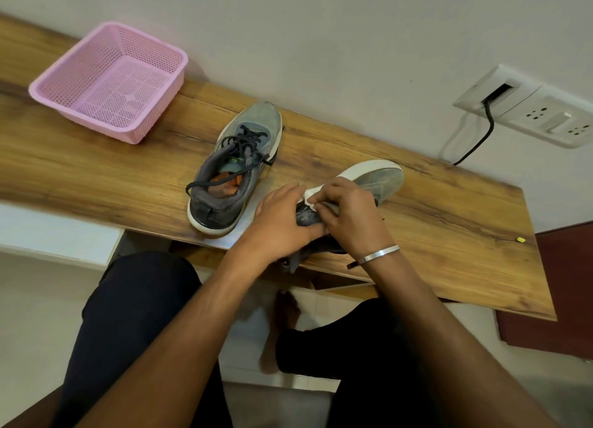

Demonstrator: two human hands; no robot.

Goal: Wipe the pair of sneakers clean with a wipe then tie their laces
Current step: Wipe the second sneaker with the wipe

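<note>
On wooden shelf (96,171): left hand (282,216) grips tilted sneaker (378,177); right hand (346,209) pinches wipe (313,192).

Grey sneaker (237,167) upright on desk, black laces loose; 2nd grey sneaker (375,179) tipped on side just beside it, white wipe (310,194) against its upper

Both hands, left hand (282,216) and right hand (349,216), hold a tilted sneaker (378,180); right fingers (324,196) pinch a white wipe (310,194).
</note>
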